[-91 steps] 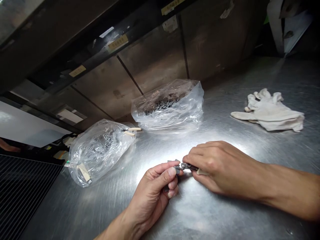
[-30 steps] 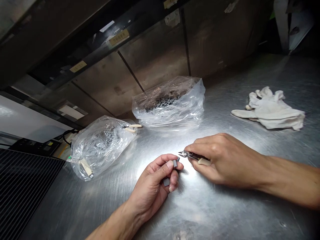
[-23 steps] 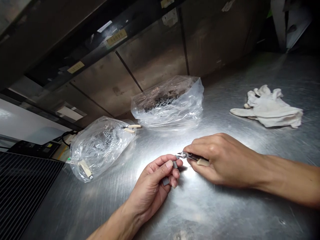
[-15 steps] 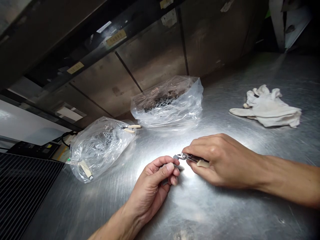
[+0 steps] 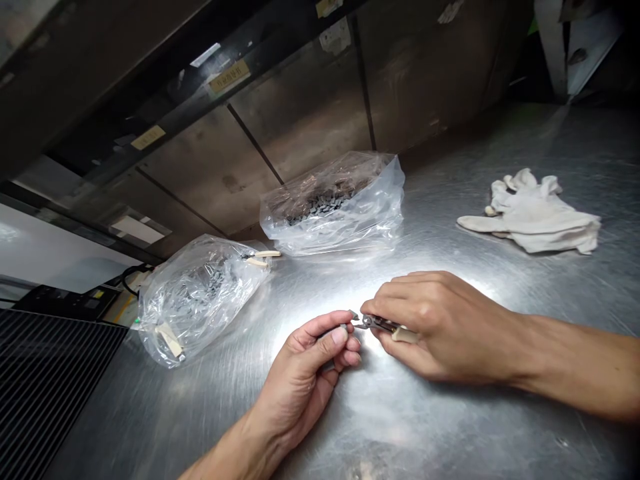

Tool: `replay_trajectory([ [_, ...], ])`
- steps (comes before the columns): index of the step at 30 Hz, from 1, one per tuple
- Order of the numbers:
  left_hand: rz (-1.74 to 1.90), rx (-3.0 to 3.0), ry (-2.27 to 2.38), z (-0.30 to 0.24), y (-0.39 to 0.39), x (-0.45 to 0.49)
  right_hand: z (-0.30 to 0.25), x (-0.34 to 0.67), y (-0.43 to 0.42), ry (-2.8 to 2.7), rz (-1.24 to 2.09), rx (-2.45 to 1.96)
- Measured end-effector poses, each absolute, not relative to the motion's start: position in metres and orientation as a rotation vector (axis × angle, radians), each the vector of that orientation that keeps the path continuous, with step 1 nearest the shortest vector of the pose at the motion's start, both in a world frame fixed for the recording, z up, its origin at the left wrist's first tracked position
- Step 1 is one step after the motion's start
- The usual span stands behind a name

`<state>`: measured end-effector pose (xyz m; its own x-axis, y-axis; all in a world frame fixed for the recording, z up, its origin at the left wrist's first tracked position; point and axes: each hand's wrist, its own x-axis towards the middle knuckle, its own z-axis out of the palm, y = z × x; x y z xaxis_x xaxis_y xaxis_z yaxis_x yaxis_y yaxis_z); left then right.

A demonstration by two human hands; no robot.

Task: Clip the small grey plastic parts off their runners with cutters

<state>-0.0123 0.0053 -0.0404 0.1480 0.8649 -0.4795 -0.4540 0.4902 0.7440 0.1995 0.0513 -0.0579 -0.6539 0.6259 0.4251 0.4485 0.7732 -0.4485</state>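
Note:
My left hand [image 5: 310, 360] is closed, pinching a small grey piece [image 5: 345, 327] between thumb and fingertips just above the steel table [image 5: 450, 427]. My right hand [image 5: 435, 320] is wrapped round a small pair of nippers [image 5: 376, 323] with pale handle tips. The tool's metal jaws point left and meet the grey piece at my left fingertips. Both hands sit in a bright pool of light near the middle of the table.
Two clear plastic bags of small dark grey pieces lie behind the hands: one at the left [image 5: 200, 293], one further back in the centre [image 5: 335, 207]. White cloth gloves [image 5: 535, 213] lie at the right. A dark ribbed mat [image 5: 45, 387] borders the left edge.
Three seconds ago the nippers were on the piece; a second ago the hands were apart. Since then the nippers' jaws have closed in on the grey piece again.

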Motion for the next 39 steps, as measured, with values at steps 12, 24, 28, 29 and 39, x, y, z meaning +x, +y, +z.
replay_trajectory([
  [12,0.971,0.503,1.018,-0.041,0.007,-0.013,-0.061,0.195,0.047,-2.441,0.269,-0.819],
  [24,0.954,0.463,1.047,-0.039,0.006,-0.013,-0.063,0.192,0.046,-2.431,0.186,-0.826],
  [28,0.952,0.445,1.026,-0.041,0.007,-0.015,-0.062,0.19,0.044,-2.427,0.22,-0.826],
  [29,0.952,0.44,1.022,-0.042,0.007,-0.016,-0.062,0.189,0.044,-2.421,0.222,-0.826],
  [39,0.979,0.419,1.048,-0.04,0.007,-0.016,-0.062,0.185,0.041,-2.395,0.231,-0.855],
])
